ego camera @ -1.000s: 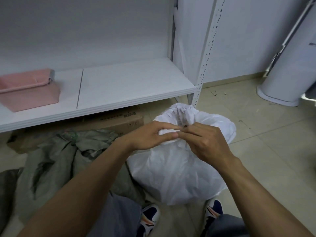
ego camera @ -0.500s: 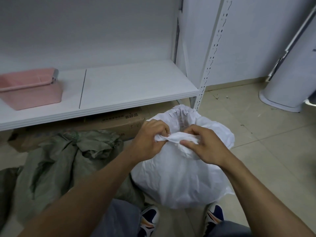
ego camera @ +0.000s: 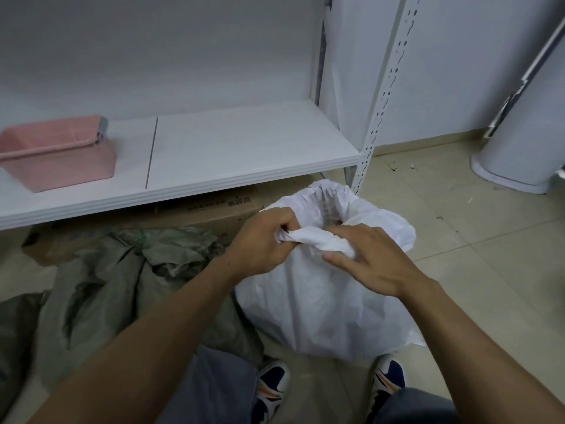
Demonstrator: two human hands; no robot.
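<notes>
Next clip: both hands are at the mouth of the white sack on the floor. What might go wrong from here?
The left hand grips the rolled rim firmly, but the right hand pinches it only loosely; the roll may slip, and the far side of the mouth of the white sack gapes open. The sack stands close to the shelf upright, whose metal edge might snag it. The crumpled green sacks by the shoes could trip a step.

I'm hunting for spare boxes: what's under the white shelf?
A brown cardboard box lies under the shelf, a crumpled green sack before it; the shelf board hides its rear.
</notes>
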